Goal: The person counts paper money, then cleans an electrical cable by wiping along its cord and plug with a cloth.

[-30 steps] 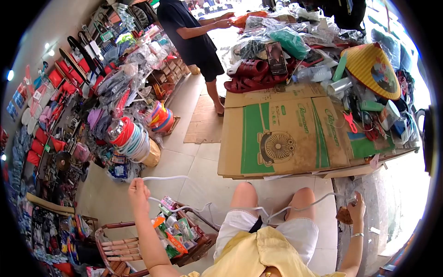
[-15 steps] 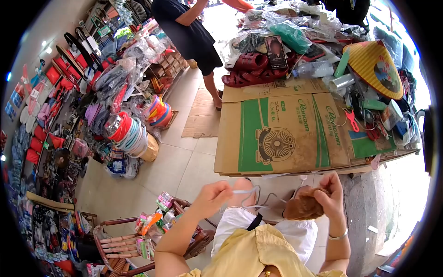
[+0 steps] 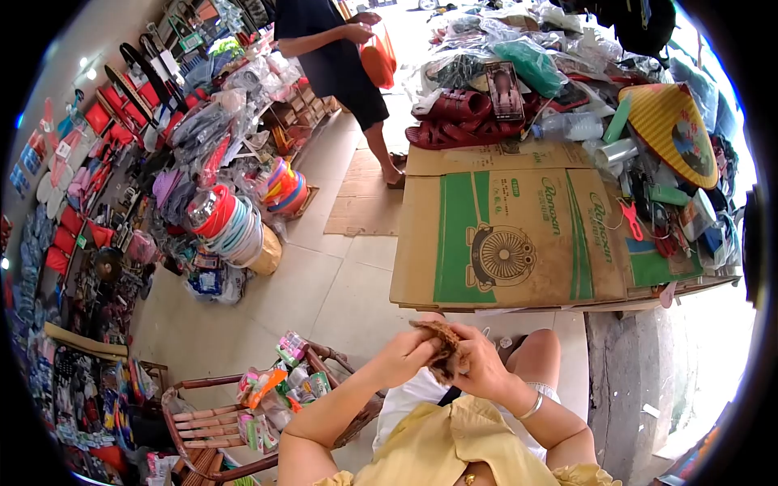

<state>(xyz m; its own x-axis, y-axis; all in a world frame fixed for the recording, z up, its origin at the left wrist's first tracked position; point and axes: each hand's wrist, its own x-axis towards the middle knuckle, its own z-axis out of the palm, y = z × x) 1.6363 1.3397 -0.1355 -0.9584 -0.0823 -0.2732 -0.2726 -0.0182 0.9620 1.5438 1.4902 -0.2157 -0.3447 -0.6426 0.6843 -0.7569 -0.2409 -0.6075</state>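
A brown, fuzzy-looking piece (image 3: 442, 347), folded or crumpled, is held over my lap, just in front of the cardboard-covered table. My left hand (image 3: 405, 358) is closed on its left side, fingertips pressed against it. On the other side my right hand (image 3: 485, 366), with a bracelet at the wrist, grips it too. Its exact kind I cannot make out, and the fingers cover part of it. No pale cord can be made out between the hands now.
A flattened cardboard box (image 3: 519, 235) covers the table ahead, with dark red sandals (image 3: 462, 121), a plastic bottle (image 3: 571, 126) and a yellow conical hat (image 3: 673, 134) on it. A bamboo chair (image 3: 215, 429) holding packets stands at left. Another person (image 3: 324, 57) holds an orange bag (image 3: 378, 57).
My hands have come together on the brown piece; before, my left hand held a pale cord stretched out from it. The other person's orange bag has come down into view.
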